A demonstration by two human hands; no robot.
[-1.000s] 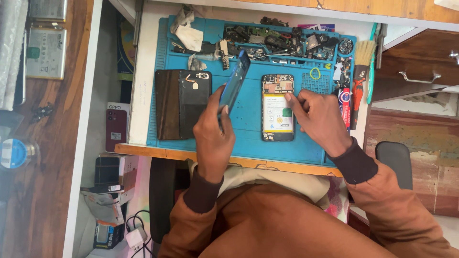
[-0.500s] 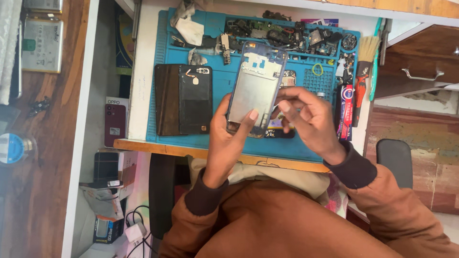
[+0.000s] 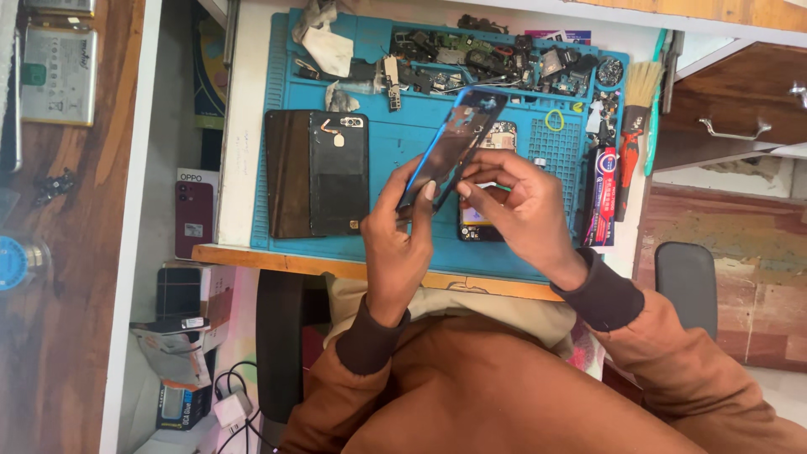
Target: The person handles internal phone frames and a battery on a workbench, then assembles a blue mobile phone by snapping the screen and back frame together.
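Note:
Above the blue work mat [image 3: 395, 160], both hands hold a blue phone back cover [image 3: 458, 139], tilted on edge. My left hand [image 3: 402, 231] grips its lower end from the left. My right hand [image 3: 517, 206] pinches its lower right edge with thumb and fingers. Under my right hand lies an opened phone body [image 3: 483, 223] with its battery showing, mostly hidden. A black phone [image 3: 338, 172] lies face down on a dark brown case [image 3: 286, 172] at the mat's left.
Many small phone parts [image 3: 487, 59] fill the mat's far trays. A brush [image 3: 640, 88], a red tool [image 3: 626, 168] and a tube [image 3: 603, 193] lie at the right. A white cloth [image 3: 328, 46] sits at the far left. Boxes [image 3: 181, 336] are stacked lower left.
The cover was first held on edge by my left hand alone, then lay flat in both hands; now it is tilted on edge again with both hands on its lower end.

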